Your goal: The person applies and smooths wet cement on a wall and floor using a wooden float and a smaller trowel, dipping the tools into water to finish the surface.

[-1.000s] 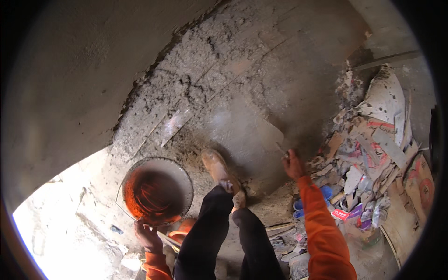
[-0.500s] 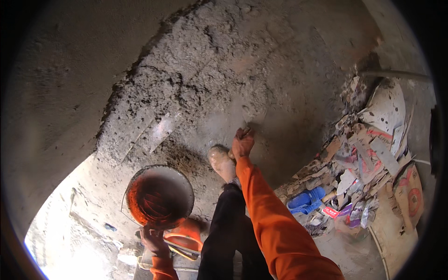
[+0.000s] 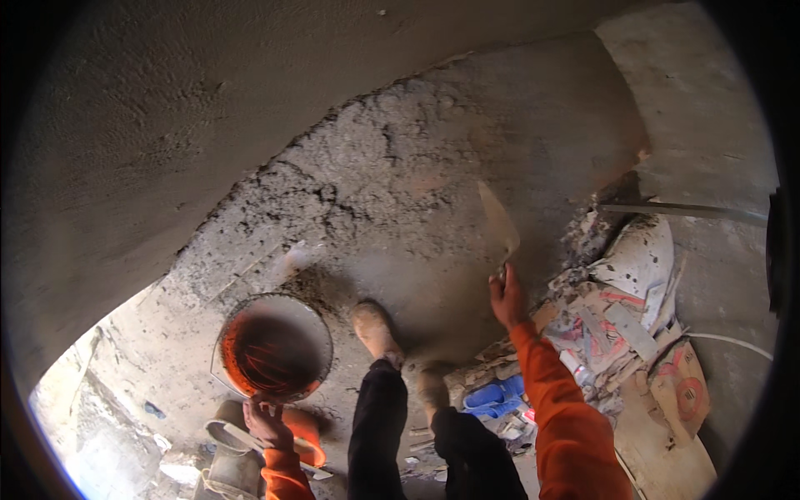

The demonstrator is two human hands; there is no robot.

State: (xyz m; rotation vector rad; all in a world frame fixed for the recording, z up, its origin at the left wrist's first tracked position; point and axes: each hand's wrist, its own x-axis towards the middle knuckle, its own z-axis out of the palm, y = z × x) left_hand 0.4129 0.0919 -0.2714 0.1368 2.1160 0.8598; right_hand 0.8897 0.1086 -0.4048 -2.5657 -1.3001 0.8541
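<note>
My right hand grips the handle of a metal trowel, its blurred blade over a patch of smooth grey mortar beside rough, lumpy mortar. My left hand is at the near rim of a bucket, fingers curled on its wire handle. The bucket is orange inside with grey residue around it and looks mostly hollow. My two booted feet stand between bucket and trowel, at the edge of the mortar.
A dark plastered surface fills the upper left. On the right lie torn cardboard and sacks, blue sandals and a long bar. An orange plastic object and a grey cylindrical piece lie behind my left hand.
My right hand reached inward over my boot half a second ago and is now back out to the right, trowel raised forward. The view has shifted, with more upper plaster showing.
</note>
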